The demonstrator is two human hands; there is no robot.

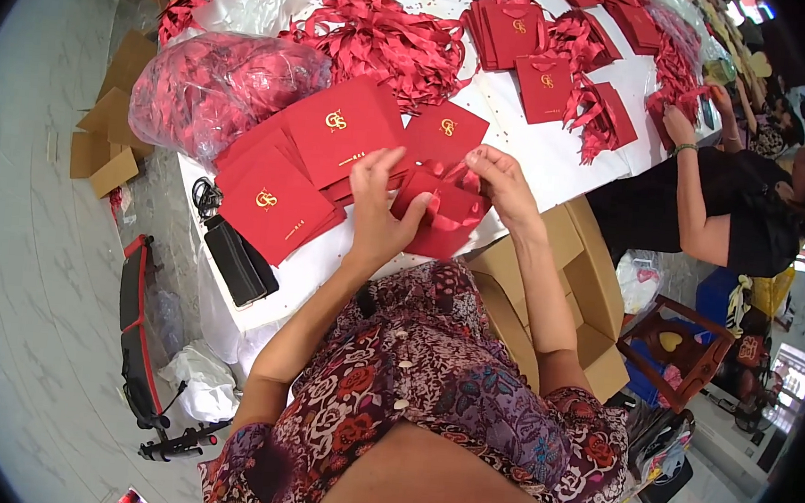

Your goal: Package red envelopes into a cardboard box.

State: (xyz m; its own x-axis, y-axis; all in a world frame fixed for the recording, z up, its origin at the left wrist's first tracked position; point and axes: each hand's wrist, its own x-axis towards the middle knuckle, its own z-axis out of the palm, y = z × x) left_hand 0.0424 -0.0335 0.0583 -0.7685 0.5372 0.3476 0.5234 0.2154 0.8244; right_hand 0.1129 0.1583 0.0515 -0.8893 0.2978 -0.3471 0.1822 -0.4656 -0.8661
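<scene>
A small red paper gift bag (pixel 430 238) with shiny red ribbon is in front of me at the table's near edge. My right hand (pixel 513 190) pinches the ribbon at the bag's upper right, thumb and forefinger together. At the left side, my left hand (pixel 380 201) holds the bag with its thumb over the front; its other fingers point up and away. Loose ribbon loops (pixel 447 208) lie across the bag. Just left of my hands, overlapping flat red bags with gold marks (pixel 322 136) are piled up. Another red bag (pixel 450 132) lies just beyond my hands.
A clear plastic sack of red ribbon (pixel 221 91) and a ribbon heap (pixel 381 46) lie farther back. A black case (pixel 236 262) sits at the left table edge. An open cardboard box (pixel 588 294) stands at my right. Beyond it, a co-worker's hands (pixel 682 122) handle red ribbon.
</scene>
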